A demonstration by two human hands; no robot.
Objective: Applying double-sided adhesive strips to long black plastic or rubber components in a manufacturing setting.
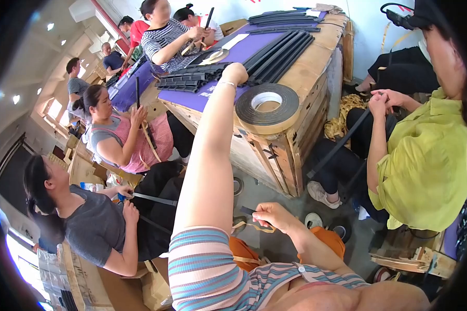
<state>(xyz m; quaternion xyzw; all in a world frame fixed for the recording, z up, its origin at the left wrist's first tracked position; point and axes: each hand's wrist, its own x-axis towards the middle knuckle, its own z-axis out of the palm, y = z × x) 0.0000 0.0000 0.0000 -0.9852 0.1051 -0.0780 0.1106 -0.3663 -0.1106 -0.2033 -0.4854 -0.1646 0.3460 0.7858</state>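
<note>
My left arm stretches across to the worktable, where my left hand [235, 74] rests at the near end of long black strips [280, 54]. Its fingers are hidden behind the back of the hand. A stack of shorter black segmented pieces [189, 80] lies just to its left. Low in front of my body, my right hand [272, 215] is closed in a pinch. It grips a narrow tan tape strip [257, 226] that curls below the fingers, and a short dark end [246, 210] sticks out to the left.
A big black tape roll [249, 110] lies on the wooden table corner [285, 136]. On the right sits a person in yellow-green [423, 166] holding a dark strip. Several people work on the left, one in dark grey [96, 223]. Crumpled tan backing [347, 111] heaps beside the table.
</note>
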